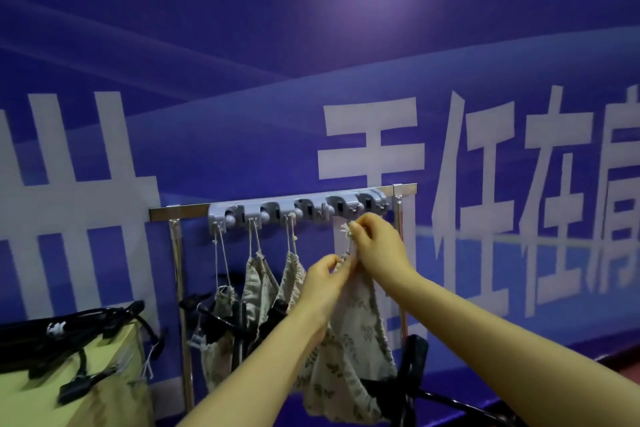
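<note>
**Bag Held Up Under the Rack**

A leaf-printed bag [349, 333] is held in front of the blue banner [311, 45], just below the right part of the grey rack [221, 210]. Its gathered mouth is pinched by the left hand [323, 279], with thumb and fingers curled tight on the cloth. The bag's string [347, 230] is gripped at its knotted end by the right hand [379, 246], thumb and forefinger closed on it, just under the rack's lower edge. Whether the string touches a hook cannot be told. From the knot the string is led down to the bag's mouth, between the two hands. The body of the bag hangs free below the left wrist and is partly hidden by the left forearm.

The rack is fixed on a metal rail [180, 211]. Three hung bags [259, 284] are suspended by their strings from the hooks further left, side by side; the nearest is just beside the left hand. Black hangers [104, 315] are laid on a yellow surface [114, 388] at the lower left.
</note>
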The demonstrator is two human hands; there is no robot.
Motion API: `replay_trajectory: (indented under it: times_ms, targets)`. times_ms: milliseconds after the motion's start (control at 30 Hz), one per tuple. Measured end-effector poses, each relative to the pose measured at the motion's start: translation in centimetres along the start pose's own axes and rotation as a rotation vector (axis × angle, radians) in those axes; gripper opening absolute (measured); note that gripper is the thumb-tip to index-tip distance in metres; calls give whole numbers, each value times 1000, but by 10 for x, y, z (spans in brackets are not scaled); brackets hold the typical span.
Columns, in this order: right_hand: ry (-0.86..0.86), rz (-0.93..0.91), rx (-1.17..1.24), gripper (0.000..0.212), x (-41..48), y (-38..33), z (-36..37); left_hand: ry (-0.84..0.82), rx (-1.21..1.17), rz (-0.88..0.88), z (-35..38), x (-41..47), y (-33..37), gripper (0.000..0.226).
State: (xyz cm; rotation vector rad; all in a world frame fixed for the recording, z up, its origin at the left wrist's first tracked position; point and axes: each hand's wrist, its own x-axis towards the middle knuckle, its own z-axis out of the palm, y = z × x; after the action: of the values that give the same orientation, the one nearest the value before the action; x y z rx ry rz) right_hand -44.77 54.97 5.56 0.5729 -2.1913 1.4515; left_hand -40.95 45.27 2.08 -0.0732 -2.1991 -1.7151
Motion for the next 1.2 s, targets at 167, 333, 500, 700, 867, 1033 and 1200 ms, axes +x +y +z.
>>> replay_trajectory:
  times_ms: [167, 333, 500, 700, 867, 1033, 1200]
  targets:
    - [-64, -136, -365, 17, 31, 5, 9, -2, -218, -82, 5, 33, -12, 31]
    - [-58, -238, -653, 6, 58, 4, 16, -7, -279, -41, 7, 63, -21, 25]
    - [-133, 28, -110, 23, 92, 11, 27, 109, -222, -37, 3, 94, -30, 23]
    - [-197, 256, 325, 26, 119, 17, 50, 186, -167, -77, -2, 134, -36, 28]
    - [-143, 252, 304, 20, 147, 32, 69, 270, -100, -74, -15, 167, -45, 39]
    - [-131, 320, 499, 24, 165, 37, 81, 363, -14, -15, -22, 198, -44, 40]
    - [-121, 299, 497, 19, 177, 46, 86, 367, 28, -38, -22, 220, -47, 38]
